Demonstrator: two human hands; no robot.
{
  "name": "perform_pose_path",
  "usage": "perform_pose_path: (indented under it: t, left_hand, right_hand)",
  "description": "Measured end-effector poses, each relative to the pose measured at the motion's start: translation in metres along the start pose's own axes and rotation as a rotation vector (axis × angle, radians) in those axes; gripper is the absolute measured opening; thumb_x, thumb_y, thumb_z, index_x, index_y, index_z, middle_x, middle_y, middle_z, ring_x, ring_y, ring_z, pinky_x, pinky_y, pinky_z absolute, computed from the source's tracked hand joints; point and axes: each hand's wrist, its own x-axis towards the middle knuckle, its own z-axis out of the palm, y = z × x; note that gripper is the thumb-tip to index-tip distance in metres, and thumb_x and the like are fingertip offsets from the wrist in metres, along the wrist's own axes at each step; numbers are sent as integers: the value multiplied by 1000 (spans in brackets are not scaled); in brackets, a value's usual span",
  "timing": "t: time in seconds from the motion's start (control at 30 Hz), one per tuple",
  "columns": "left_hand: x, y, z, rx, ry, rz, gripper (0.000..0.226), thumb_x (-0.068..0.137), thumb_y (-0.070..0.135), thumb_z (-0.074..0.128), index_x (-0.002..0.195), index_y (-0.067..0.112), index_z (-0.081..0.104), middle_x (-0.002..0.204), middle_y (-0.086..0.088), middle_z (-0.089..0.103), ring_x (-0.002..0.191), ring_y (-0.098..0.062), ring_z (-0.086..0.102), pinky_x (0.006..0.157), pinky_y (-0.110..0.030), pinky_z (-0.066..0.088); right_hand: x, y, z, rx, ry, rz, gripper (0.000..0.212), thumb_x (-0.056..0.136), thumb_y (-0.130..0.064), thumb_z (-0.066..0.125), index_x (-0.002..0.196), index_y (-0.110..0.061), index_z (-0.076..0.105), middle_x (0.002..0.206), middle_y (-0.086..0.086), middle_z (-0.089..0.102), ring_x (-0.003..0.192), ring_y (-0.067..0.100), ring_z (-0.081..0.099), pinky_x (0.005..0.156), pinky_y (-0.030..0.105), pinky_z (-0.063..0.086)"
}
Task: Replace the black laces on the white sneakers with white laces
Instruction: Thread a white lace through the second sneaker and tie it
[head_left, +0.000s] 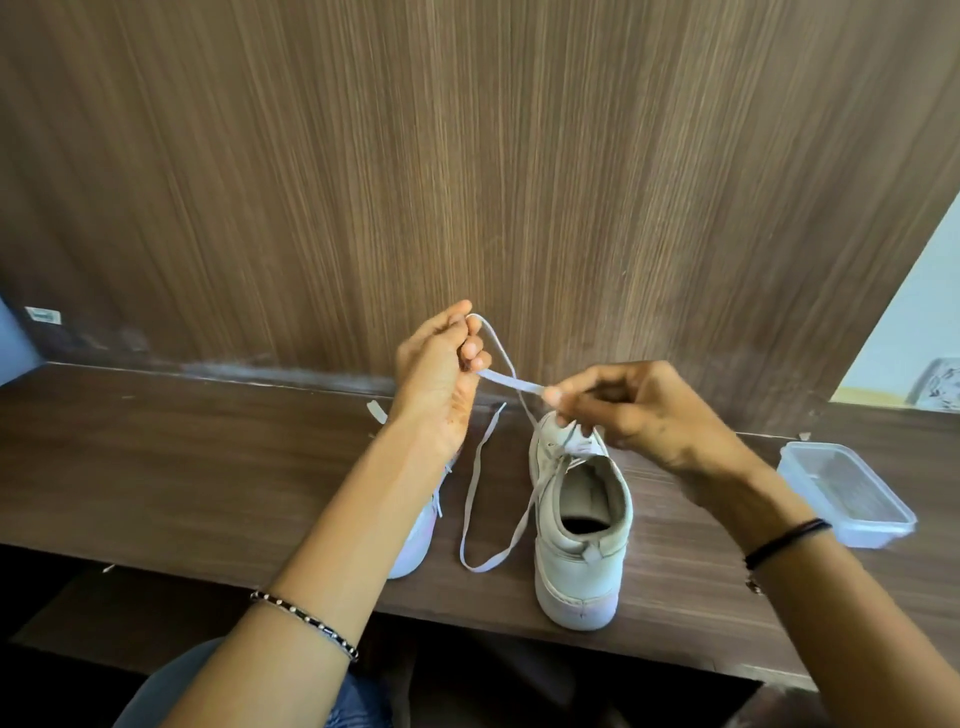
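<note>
A white sneaker (576, 540) stands on the wooden shelf (182, 467), heel toward me. A white lace (506, 382) runs from its eyelets up into both hands. My left hand (441, 364) is raised above the shelf and grips the lace in curled fingers. My right hand (639, 410) hovers over the sneaker's tongue and pinches the lace at its fingertips. The lace's long loose end (478, 499) loops down on the shelf left of the shoe. A second white sneaker (415, 535) lies mostly hidden under my left forearm. No black lace is in view.
A clear plastic container (847, 493) sits on the shelf at the right. A wood-grain wall panel (467, 156) rises right behind the shelf. My knees in jeans (343, 701) are below the shelf's front edge.
</note>
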Motion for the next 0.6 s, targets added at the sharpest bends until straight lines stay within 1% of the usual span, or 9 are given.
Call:
perform_pose_path:
  t: [0.13,0.23,0.27,0.33,0.4,0.43,0.5,0.53,0.6]
  left_hand:
    - [0,-3,-17,475,34,41,23,103,-2,48,95,8,67,74,-2,62,56,-6,53,55,-16,48]
    - [-5,-10,-22,747,-8,41,20,103,0,48,106,4,67,79,-3,64,64,-10,60,53,-14,47]
    - [-6,-13,-23,877,-24,62,18,101,3,51,107,6,68,83,-2,66,73,-13,65,56,-16,47]
    - [-11,-19,-22,1246,-80,178,14,96,13,59,106,17,68,93,5,65,105,-19,66,78,-27,51]
    - [-24,-22,-12,1381,-179,342,14,95,24,62,108,23,68,103,10,59,121,-15,56,99,-34,46]
    - [-29,-23,-6,1315,-243,368,13,96,28,62,107,26,68,105,12,61,118,-10,57,100,-32,45]
    - [-41,-26,7,1144,-381,254,14,99,37,58,104,29,69,97,12,70,99,-3,63,90,-28,48]
    - [-45,-29,12,1128,-439,189,19,101,42,54,103,29,67,91,11,70,91,-4,64,84,-29,48]
    - [-46,-37,14,1212,-517,181,28,101,52,48,97,28,63,80,10,66,79,-8,62,76,-34,49]
  right_hand:
    - [-4,3,-23,-64,26,57,23,84,-28,80,92,-7,78,77,5,74,61,1,56,54,9,40]
    - [-6,9,-28,-65,105,69,22,86,-30,79,90,-8,78,81,3,77,72,0,67,62,4,44]
    - [-6,10,-29,-54,132,59,21,86,-29,78,89,-8,77,80,2,77,75,0,69,65,2,44]
    - [-5,10,-29,-41,149,40,19,88,-26,77,90,-7,77,77,-1,76,76,-2,69,68,2,44]
    - [-5,8,-27,-32,126,26,18,90,-25,75,92,-7,77,76,0,76,75,0,68,69,5,46]
    - [-5,7,-26,-26,106,17,17,90,-24,75,94,-7,77,76,1,75,75,3,68,69,8,47]
    - [-5,6,-21,-23,60,-4,14,91,-20,74,96,-6,77,78,2,75,74,5,67,70,13,49]
    - [-5,5,-19,-30,41,-19,12,92,-16,73,97,-6,76,77,1,74,72,5,66,70,15,49]
    - [-6,5,-18,-38,22,-39,10,92,-10,71,97,-6,77,76,3,73,70,3,62,70,15,49]
